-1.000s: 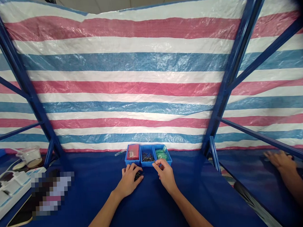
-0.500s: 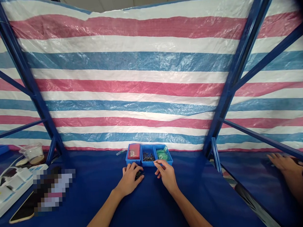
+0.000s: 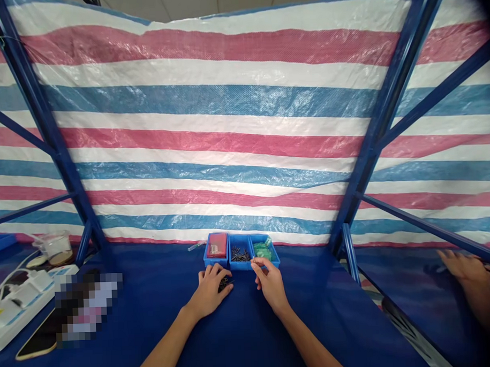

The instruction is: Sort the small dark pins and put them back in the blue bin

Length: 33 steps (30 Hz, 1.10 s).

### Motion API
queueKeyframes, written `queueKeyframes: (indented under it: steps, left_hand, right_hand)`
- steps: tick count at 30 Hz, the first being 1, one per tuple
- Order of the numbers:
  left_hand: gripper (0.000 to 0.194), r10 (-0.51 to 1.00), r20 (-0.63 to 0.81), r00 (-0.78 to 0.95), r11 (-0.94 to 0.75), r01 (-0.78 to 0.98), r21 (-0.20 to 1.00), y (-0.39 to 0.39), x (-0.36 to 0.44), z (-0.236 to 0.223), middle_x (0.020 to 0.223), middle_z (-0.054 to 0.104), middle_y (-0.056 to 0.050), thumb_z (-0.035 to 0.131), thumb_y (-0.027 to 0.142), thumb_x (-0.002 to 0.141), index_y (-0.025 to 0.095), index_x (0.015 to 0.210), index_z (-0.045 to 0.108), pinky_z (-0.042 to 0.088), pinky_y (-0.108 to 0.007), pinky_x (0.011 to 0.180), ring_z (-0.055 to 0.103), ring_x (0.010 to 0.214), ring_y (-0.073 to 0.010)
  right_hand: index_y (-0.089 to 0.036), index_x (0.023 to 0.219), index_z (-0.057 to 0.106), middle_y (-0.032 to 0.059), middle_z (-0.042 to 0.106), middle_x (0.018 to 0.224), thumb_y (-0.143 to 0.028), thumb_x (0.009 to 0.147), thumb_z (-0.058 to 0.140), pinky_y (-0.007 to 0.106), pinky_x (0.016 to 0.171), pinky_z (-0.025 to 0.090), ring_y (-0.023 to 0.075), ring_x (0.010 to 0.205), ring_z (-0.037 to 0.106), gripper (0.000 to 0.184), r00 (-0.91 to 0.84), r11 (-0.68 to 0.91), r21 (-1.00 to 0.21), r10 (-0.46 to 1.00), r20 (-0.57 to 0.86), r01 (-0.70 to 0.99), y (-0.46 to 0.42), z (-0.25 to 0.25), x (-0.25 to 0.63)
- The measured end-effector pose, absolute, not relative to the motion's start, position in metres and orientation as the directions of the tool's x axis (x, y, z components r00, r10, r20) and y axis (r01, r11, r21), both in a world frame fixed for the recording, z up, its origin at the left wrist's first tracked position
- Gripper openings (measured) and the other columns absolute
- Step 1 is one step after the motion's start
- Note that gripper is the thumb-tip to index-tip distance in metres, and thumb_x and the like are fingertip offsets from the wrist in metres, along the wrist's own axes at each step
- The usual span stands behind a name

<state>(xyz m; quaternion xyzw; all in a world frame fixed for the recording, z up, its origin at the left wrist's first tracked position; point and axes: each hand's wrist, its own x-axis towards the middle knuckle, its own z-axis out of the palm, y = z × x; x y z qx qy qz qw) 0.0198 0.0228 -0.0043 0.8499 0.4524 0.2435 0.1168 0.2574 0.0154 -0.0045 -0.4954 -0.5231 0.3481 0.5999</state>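
Blue bins [image 3: 241, 267] in the head view, three in a row at the back of the surface [image 3: 242, 333]: red packet [image 3: 217, 245] in the left one, dark pins [image 3: 240, 254] in the middle, green pieces [image 3: 263, 251] on the right. Left hand [image 3: 211, 289] down just in front of the red packet's bin, its grip loosely cupped, thumb and fingers apart over dark bits [image 3: 223, 284] on the surface. And the right hand [image 3: 270, 281], right at the front of the bins: thumb and forefinger pinched together, a closed grip, perhaps on something tiny, too small to be sure. Over on the left, a phone [image 3: 37, 340] beside a power strip [image 3: 17, 325]; far right, another person's hand [image 3: 465, 267]. Behind it all, a striped sheet [image 3: 211, 136], red, white and blue.
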Motion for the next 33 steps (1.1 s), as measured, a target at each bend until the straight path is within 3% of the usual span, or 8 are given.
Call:
queueKeyframes:
  steps: [7, 10, 16, 22, 26, 30, 33]
  left_hand:
    - [0.03, 0.821, 0.316, 0.476, -0.57, 0.712, 0.41, 0.0232, 0.0202, -0.0056, 0.123, 0.057, -0.005, 0.049, 0.052, 0.105, 0.034, 0.126, 0.063, 0.042, -0.048, 0.097, 0.052, 0.116, -0.0281]
    - [0.03, 0.82, 0.314, 0.478, -0.572, 0.712, 0.408, 0.0227, 0.0199, -0.0053, 0.123, 0.057, -0.005, 0.049, 0.051, 0.105, 0.035, 0.126, 0.063, 0.043, -0.048, 0.097, 0.052, 0.116, -0.028]
    - [0.029, 0.822, 0.313, 0.475, -0.569, 0.711, 0.414, 0.0213, 0.0198, -0.0025, 0.124, 0.058, -0.005, 0.05, 0.05, 0.105, 0.034, 0.125, 0.063, 0.042, -0.05, 0.098, 0.052, 0.115, -0.0283]
    - [0.028, 0.825, 0.31, 0.472, -0.564, 0.713, 0.417, 0.021, 0.0205, -0.0014, 0.123, 0.058, -0.005, 0.051, 0.051, 0.105, 0.035, 0.125, 0.063, 0.041, -0.05, 0.097, 0.053, 0.116, -0.0282]
    - [0.029, 0.826, 0.309, 0.472, -0.563, 0.715, 0.414, 0.0215, 0.0205, -0.0019, 0.123, 0.058, -0.005, 0.05, 0.052, 0.105, 0.035, 0.125, 0.063, 0.042, -0.05, 0.097, 0.052, 0.116, -0.0282]
    - [0.029, 0.826, 0.304, 0.474, -0.563, 0.712, 0.419, 0.0215, 0.0202, -0.0023, 0.122, 0.057, -0.004, 0.05, 0.051, 0.105, 0.035, 0.125, 0.063, 0.042, -0.05, 0.098, 0.051, 0.116, -0.028]
    - [0.029, 0.825, 0.307, 0.475, -0.565, 0.71, 0.42, 0.022, 0.0199, -0.0034, 0.123, 0.058, -0.005, 0.05, 0.05, 0.105, 0.034, 0.125, 0.063, 0.042, -0.05, 0.098, 0.051, 0.116, -0.0282]
  right_hand:
    - [-0.022, 0.083, 0.066, -0.0015, 0.061, 0.073, -0.064, 0.077, 0.08, 0.022, 0.039, 0.042, 0.0127, 0.051, 0.052, 0.044, 0.215, 0.265, -0.955, 0.933, 0.288, 0.133, 0.0146, -0.0031, 0.2557]
    - [-0.021, 0.079, 0.068, 0.0018, 0.066, 0.081, -0.065, 0.077, 0.08, 0.024, 0.04, 0.044, 0.0145, 0.056, 0.055, 0.046, 0.249, 0.312, -0.93, 0.901, 0.355, 0.195, 0.0136, -0.0021, 0.2568]
    - [-0.02, 0.099, 0.079, 0.0099, 0.074, 0.105, -0.072, 0.084, 0.069, 0.027, 0.044, 0.054, 0.0188, 0.065, 0.065, 0.056, 0.263, 0.304, -0.94, 0.904, 0.337, 0.157, 0.0133, -0.0031, 0.2582]
    - [-0.019, 0.107, 0.075, 0.0113, 0.074, 0.106, -0.074, 0.086, 0.065, 0.027, 0.041, 0.055, 0.0175, 0.06, 0.065, 0.06, 0.287, 0.291, -0.952, 0.907, 0.307, 0.099, 0.0125, -0.0008, 0.2555]
    - [-0.019, 0.109, 0.073, 0.0089, 0.073, 0.098, -0.073, 0.087, 0.064, 0.026, 0.04, 0.052, 0.0153, 0.055, 0.061, 0.059, 0.296, 0.279, -0.948, 0.902, 0.313, 0.153, 0.013, -0.0038, 0.2571]
    - [-0.021, 0.096, 0.071, 0.0031, 0.066, 0.082, -0.068, 0.086, 0.069, 0.024, 0.04, 0.047, 0.0147, 0.055, 0.057, 0.048, 0.3, 0.273, -0.936, 0.894, 0.333, 0.222, 0.0128, -0.0043, 0.2581]
    - [-0.022, 0.088, 0.07, 0.0029, 0.065, 0.083, -0.067, 0.083, 0.072, 0.024, 0.042, 0.047, 0.0159, 0.059, 0.057, 0.045, 0.31, 0.316, -0.915, 0.869, 0.385, 0.249, 0.0127, -0.0023, 0.2581]
